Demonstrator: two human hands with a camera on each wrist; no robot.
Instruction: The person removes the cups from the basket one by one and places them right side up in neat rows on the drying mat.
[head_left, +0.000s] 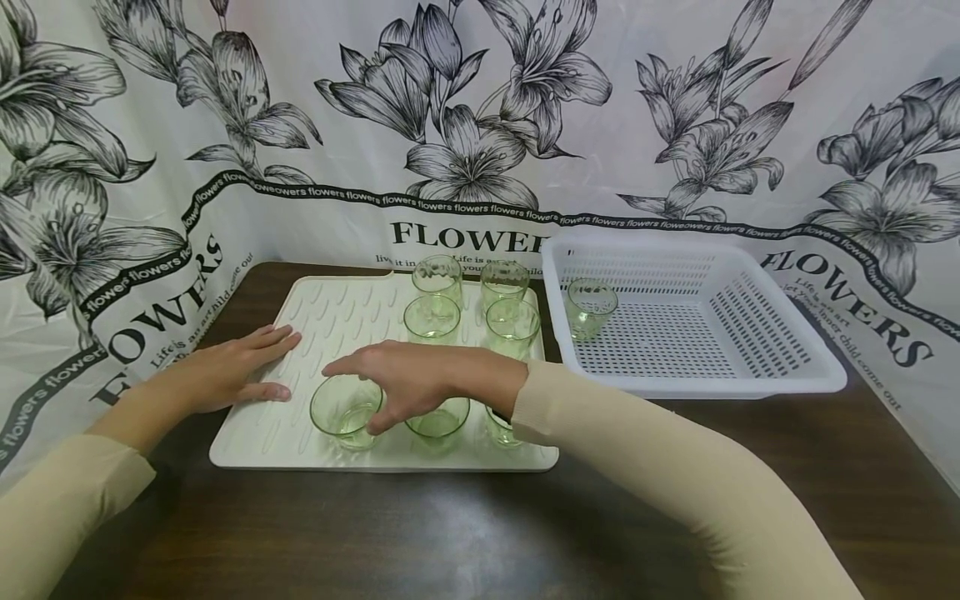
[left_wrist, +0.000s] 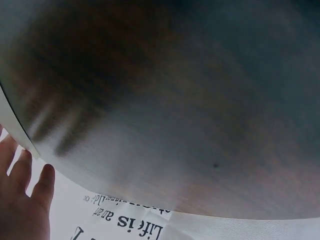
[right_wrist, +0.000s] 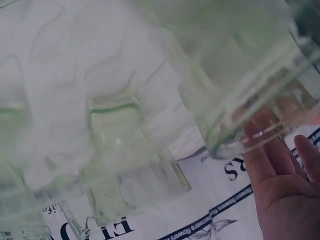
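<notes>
My right hand (head_left: 408, 379) reaches across the white drying mat (head_left: 330, 312) and grips a clear green drinking glass (head_left: 341, 417) at the mat's front left. The thumb is on the glass's near right side, and the fingers curve round its far side. In the right wrist view the fingers (right_wrist: 260, 150) show against this glass's wall. More green glasses (head_left: 431, 317) stand in rows on the mat's right half, partly hidden by the right hand and forearm. My left hand (head_left: 232, 367) rests with its fingers extended on the mat's left edge.
To the right of the mat is a white plastic basket (head_left: 750, 387) with slotted sides, holding one green glass (head_left: 592, 308) at its left side. Both stand on a dark wooden table (head_left: 375, 533). A white flower-printed cloth (head_left: 300, 225) hangs behind and at the sides.
</notes>
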